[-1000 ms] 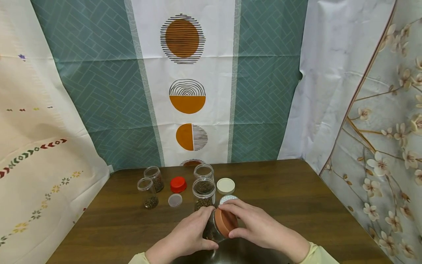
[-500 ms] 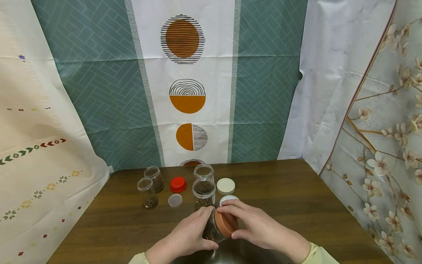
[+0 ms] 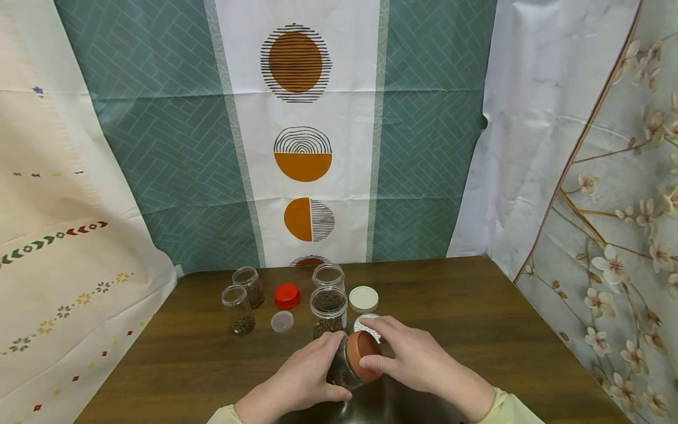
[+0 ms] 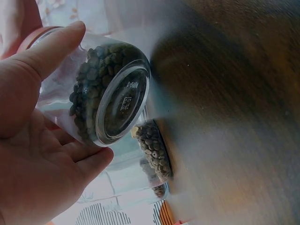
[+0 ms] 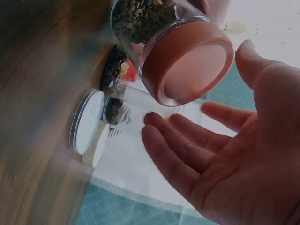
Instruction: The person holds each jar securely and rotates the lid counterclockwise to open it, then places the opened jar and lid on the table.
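In my left hand (image 3: 299,377) is a clear jar (image 4: 108,89), tilted, with dark beans or pellets heaped inside. The left wrist view shows my thumb across one side of it and fingers along the other. An orange-brown lid (image 5: 192,65) sits on the jar's mouth, facing right. My right hand (image 3: 410,356) is spread around this lid. From the right wrist camera, its fingers (image 5: 173,164) are loosely extended and stand apart from the lid, with nothing held. Just beyond my hands, an open jar (image 3: 328,312) of similar brown contents stands upright.
Another open jar (image 3: 328,274) stands behind it. Two small jars (image 3: 242,323) (image 3: 254,291) are at the left. Between the groups lie a red lid (image 3: 286,296) and a translucent disc (image 3: 282,321). A cream lid (image 3: 364,299) and a white lid (image 3: 369,325) lie on the brown table (image 3: 450,306).
My right hand's fingers have spread off the orange-brown lid, with the index finger lifting away. My left hand and the jar have stayed nearly still.
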Demonstrator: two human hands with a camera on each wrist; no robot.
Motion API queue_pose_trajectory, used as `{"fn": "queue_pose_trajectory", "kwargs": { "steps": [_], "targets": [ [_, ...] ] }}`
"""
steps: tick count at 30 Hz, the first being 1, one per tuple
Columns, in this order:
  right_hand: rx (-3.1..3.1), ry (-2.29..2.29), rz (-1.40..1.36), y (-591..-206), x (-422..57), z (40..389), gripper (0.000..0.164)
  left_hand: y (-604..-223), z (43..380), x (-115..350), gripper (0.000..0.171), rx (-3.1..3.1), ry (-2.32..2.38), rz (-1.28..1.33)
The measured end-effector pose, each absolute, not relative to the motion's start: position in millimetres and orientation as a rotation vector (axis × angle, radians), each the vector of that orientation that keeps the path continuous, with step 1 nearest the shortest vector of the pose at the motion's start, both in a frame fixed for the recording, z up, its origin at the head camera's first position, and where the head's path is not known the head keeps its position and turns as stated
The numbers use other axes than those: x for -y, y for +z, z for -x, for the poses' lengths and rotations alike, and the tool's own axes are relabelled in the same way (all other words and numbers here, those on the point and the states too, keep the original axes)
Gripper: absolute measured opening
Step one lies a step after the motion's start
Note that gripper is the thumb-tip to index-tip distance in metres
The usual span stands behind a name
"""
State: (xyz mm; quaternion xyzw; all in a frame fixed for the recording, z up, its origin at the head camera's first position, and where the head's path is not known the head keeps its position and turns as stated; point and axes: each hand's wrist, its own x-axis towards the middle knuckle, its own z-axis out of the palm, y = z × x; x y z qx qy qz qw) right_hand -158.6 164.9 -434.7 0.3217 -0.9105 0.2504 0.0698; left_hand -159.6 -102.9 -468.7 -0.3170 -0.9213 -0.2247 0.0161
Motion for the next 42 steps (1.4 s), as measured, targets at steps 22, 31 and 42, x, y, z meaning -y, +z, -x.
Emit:
{"fn": "queue_pose_trajectory", "kwargs": {
  "steps": [22,31,42],
  "targets": [
    [2.738,0.760,-1.177,-437.1,-167.2,163.4,0.071,-467.5,162.0,102.0,0.095,2.850,-0.653,1.019],
    [2.713,0.816,-1.302,-435.7,-170.7,162.8,0.075,-466.8,161.2,102.9,0.095,2.878,-0.677,1.016],
    [2.692,0.839,-1.315,-437.7,-170.2,160.3,0.078,-468.6,160.3,103.0,0.098,2.885,-0.661,1.003]
  ]
}}
